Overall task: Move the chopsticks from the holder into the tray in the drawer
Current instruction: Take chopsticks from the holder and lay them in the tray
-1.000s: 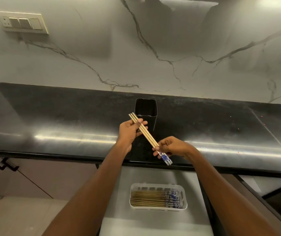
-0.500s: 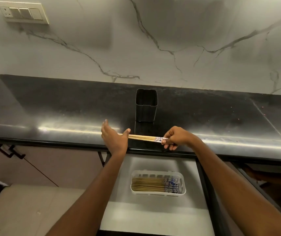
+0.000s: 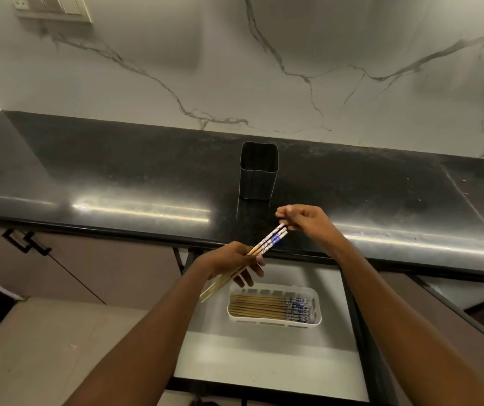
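A few wooden chopsticks (image 3: 267, 243) with blue-and-white patterned ends slant above the counter's front edge, thin tips pointing down-left. My left hand (image 3: 232, 260) grips them around the middle. My right hand (image 3: 303, 221) has curled fingertips pinching their patterned top ends. The black square holder (image 3: 258, 171) stands on the counter behind my hands, and nothing shows above its rim. Below, a white slotted tray (image 3: 319, 306) sits in the open drawer (image 3: 264, 364), holding several more chopsticks (image 3: 264, 307) laid flat with patterned ends to the right.
The black stone counter (image 3: 117, 177) runs across the view under a marble wall with a switch plate (image 3: 53, 7) at top left. Brown cabinet doors with a dark handle (image 3: 26, 240) flank the drawer.
The chopsticks tipped from lying level to slanting down-left. My left hand went from touching their thin tips to gripping their middle, and the camera dipped toward the drawer.
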